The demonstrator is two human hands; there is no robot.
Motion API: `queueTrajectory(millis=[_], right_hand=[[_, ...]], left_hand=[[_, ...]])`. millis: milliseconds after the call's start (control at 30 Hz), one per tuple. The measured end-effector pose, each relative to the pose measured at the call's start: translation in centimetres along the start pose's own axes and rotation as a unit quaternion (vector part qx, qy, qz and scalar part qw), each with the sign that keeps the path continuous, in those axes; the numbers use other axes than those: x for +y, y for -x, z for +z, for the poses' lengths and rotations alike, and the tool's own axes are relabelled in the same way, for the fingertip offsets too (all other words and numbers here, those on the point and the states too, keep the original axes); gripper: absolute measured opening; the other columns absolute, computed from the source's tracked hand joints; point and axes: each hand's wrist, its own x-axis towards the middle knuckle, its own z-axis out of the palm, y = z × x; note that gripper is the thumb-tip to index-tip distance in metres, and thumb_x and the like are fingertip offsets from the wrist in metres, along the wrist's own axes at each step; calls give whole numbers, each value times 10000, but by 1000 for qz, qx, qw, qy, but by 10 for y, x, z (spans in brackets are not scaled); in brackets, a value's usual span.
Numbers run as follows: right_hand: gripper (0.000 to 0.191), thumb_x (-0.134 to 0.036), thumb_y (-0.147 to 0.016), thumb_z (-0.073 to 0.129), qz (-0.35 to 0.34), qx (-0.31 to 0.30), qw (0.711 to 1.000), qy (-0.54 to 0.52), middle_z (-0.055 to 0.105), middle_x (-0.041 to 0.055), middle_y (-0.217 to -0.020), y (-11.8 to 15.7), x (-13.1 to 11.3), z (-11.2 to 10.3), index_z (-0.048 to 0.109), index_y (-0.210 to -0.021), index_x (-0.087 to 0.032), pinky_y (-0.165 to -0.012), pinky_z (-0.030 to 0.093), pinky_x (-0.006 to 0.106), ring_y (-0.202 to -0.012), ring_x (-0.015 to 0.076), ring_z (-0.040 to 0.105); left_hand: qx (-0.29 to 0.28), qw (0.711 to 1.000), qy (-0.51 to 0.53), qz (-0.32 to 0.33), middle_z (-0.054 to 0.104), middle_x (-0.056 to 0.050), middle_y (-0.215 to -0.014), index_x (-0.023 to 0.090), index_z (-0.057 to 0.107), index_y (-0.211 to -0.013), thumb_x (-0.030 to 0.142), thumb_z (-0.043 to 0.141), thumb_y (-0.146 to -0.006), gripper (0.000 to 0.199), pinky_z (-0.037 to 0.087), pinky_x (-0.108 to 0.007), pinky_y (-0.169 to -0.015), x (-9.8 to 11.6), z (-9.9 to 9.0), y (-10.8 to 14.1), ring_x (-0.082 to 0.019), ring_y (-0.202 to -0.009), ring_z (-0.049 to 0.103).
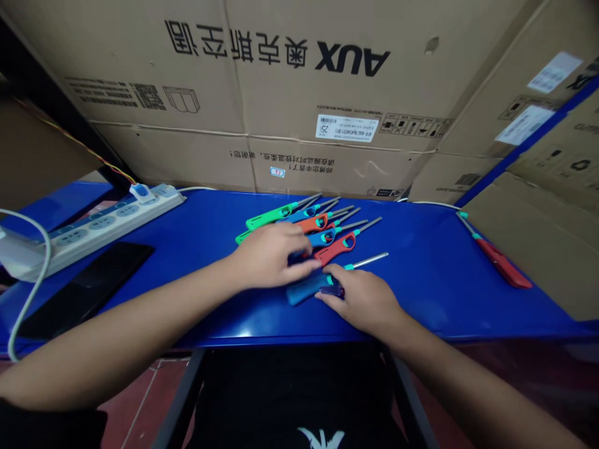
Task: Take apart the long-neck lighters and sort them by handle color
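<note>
Several long-necked lighters lie fanned out on a blue table, among them a green one (pixel 269 217), an orange one (pixel 312 224) and a red one (pixel 336 249). Over the handles at the near left of this pile is my left hand (pixel 276 254), its fingers curled at a blue lighter mostly hidden beneath them. My right hand (pixel 362 293) is closed with a small dark purple object (pixel 332 290) between thumb and fingers. It rests against the nearest blue lighter (pixel 307 289), whose metal tip points right.
A white power strip (pixel 116 218) and a black phone (pixel 88 290) lie at the left. Another red lighter (pixel 503 262) lies far right. Large cardboard boxes (pixel 281 112) stand along the back of the blue table (pixel 421 274).
</note>
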Motion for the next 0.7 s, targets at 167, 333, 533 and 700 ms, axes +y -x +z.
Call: queueTrajectory(millis=[167, 333, 533, 700], right_hand=[[377, -466, -949, 583, -23, 15, 997, -67, 756, 65, -1089, 14, 19, -5, 639, -1250, -246, -745, 506, 335, -917, 238, 715], [252, -379, -999, 524, -52, 147, 981, -112, 709, 73, -1039, 32, 53, -6, 693, -1078, -211, -820, 527, 333, -931, 199, 681], [134, -263, -875, 723, -172, 327, 925, -89, 668, 62, -945, 49, 52, -26, 736, -993, -200, -716, 533, 286, -805, 162, 653], [65, -277, -927, 668, -148, 397, 888, -178, 696, -2, -783, 38, 36, -56, 710, -909, -231, -611, 496, 241, -653, 119, 629]], left_hand=[[-127, 989, 66, -46, 727, -77, -1038, 200, 642, -1288, 549, 709, -830, 580, 517, -315, -697, 22, 16, 16, -236, -892, 692], [-155, 983, 93, 18, 708, -89, -1143, 206, 609, -1347, 385, 676, -864, 519, 544, -356, -828, 26, 31, 14, -256, -1010, 685], [-123, 984, 126, -28, 702, -101, -1095, 173, 644, -1288, 508, 759, -803, 600, 538, -358, -835, 22, 30, 15, -250, -986, 665], [-149, 977, 143, -56, 691, -66, -976, 171, 724, -1108, 485, 823, -751, 486, 519, -304, -738, 14, 28, 19, -196, -835, 652]])
